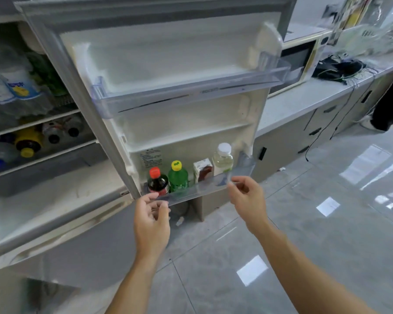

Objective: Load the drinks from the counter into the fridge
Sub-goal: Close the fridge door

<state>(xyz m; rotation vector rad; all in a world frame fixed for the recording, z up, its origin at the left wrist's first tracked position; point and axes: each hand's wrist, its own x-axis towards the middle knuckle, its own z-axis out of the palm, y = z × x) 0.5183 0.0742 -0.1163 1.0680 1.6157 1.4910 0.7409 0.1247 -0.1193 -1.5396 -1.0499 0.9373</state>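
Reaching forward with both arms bare and nearly straight, toward the lowest bin of the open fridge door point(168, 53). Left hand point(151, 219) with palm turned inward, thumb and forefinger pinching the left end of the clear front rail point(195, 189) of the lower door bin, so the grip clamped on that rail. Right hand point(247, 198) raised a little higher, fingers curled and pinching the same rail near its right end, grip also clamped there. Rail tilted, rising from left to right.

Standing upright in the bin behind the rail, in one row from left to right: dark cola bottle point(157, 182) with red cap, green bottle point(178, 176) with yellow cap, small carton point(202, 169), pale bottle point(222, 160) with white cap. Bottles just beside each other, the carton touching or nearly touching the pale bottle; cannot tell which.

Above, upper door bin point(191, 96) clear-walled, with a narrow ledge between the two bins. To the left, fridge shelves point(39, 123) packed with bottles lying on their sides. To the right, white bench point(304, 103) with a microwave point(297, 62) and dark cables point(338, 69). Below the hands, open grey tiled floor point(304, 223), wide room beside and behind the door edge.
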